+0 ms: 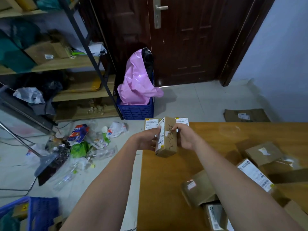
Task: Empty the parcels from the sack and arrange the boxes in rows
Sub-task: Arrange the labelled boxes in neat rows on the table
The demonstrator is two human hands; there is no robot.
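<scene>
A small brown cardboard box point(167, 137) with a white label and black handwriting is held above the far left corner of the wooden table point(166, 180). My left hand point(146, 140) grips its left side and my right hand point(185, 137) grips its right side. Behind it, two boxes with white labels point(150, 124) point(182, 121) stand side by side at the table's far edge. Several more brown parcels point(261, 154) point(198, 187) point(255, 174) lie loose on the right of the table. No sack shows in view.
A blue crate point(135, 110) with pink plastic stands by the dark door. Wooden shelves point(75, 64) line the left wall. Litter point(80, 144) covers the floor at left. Another blue crate point(33, 210) sits bottom left. A flat carton point(246, 115) lies beyond the table.
</scene>
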